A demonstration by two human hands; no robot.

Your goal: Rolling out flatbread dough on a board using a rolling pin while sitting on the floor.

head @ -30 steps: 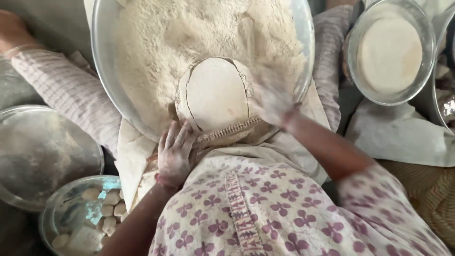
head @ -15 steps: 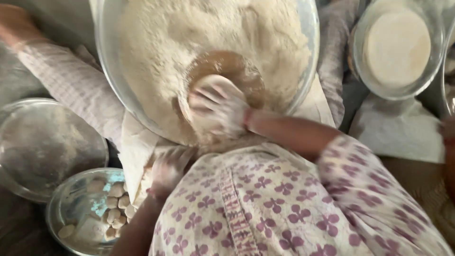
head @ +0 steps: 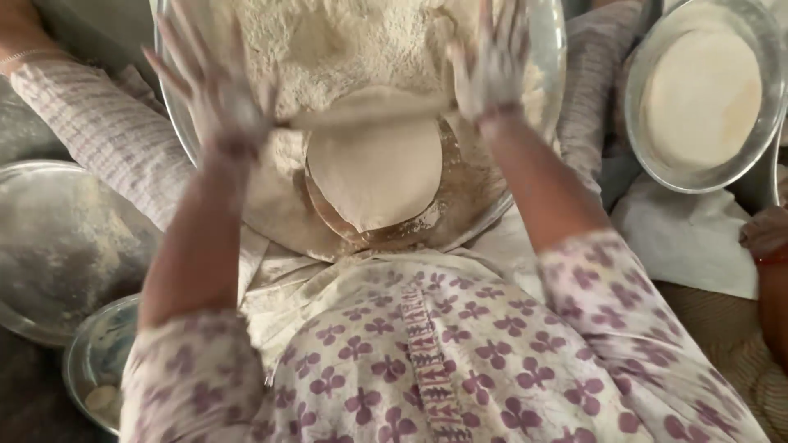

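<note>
Both hands are spread open, fingers splayed and floury: the left hand [head: 215, 98] and the right hand [head: 490, 70] hold the top edge of a dough disc [head: 373, 168] between them. The disc hangs over a flour-filled bowl [head: 542, 49]. Right, a plate [head: 767, 49] holds rolled discs.

- Between our left hand [head: 215, 98] and right hand [head: 491, 70] we see open room over the flour [head: 345, 49].
- Below our fingers the flat dough [head: 373, 168] fills the big bowl [head: 552, 49].
- Right of our right fingers another dish [head: 767, 49] stands close.
</note>
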